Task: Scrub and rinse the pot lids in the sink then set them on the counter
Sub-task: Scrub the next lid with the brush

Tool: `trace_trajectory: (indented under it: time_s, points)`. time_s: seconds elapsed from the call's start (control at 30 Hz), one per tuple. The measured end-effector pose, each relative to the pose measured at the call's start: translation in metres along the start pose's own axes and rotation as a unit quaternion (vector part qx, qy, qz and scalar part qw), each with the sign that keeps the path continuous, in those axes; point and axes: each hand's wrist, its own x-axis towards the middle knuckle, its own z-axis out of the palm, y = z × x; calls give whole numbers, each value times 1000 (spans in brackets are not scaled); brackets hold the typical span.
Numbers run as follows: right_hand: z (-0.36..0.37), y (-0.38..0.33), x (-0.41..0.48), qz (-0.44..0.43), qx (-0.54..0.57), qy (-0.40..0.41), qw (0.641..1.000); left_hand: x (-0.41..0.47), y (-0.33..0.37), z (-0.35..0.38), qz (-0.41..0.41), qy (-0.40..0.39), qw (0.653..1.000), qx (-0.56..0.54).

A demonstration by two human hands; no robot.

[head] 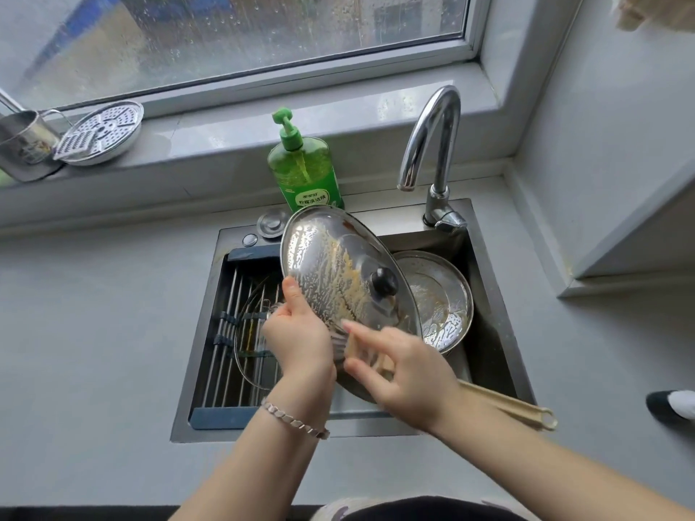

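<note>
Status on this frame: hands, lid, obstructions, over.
Left hand grips steel lid by rim, tilted over sink. Right hand holds brush at its lower edge. Lid soapy, faucet not running. Second lid below in basin; nothing blocking.

I saw a steel lid (331, 265) with a black knob (383, 282) held tilted over the sink (489, 332), its domed top facing me and its far edge raised toward the back. Suds and yellowish streaks ran across its face. The left hand (301, 336) gripped its near left rim, thumb on top. The right hand (406, 374) held a pale-handled brush (522, 409) at its lower edge. Behind it, on the right of the sink, a second steel lid (440, 302) lay tilted, wet and beaded with drops. A glass lid (248, 355) with a metal rim rested on the rack (225, 295) across the sink's left side.
</note>
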Motion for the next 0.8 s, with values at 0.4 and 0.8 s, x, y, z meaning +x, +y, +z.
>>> trace_trajectory:
  time_s: [0.4, 0.8]
  points:
    - [-1, 3, -6, -66, -81, -56, 993, 3, -11, -7, -119, 18, 992, -48]
    - [-33, 34, 35, 135, 20, 18, 991, 13, -15, -21, -51, -15, 998, -38]
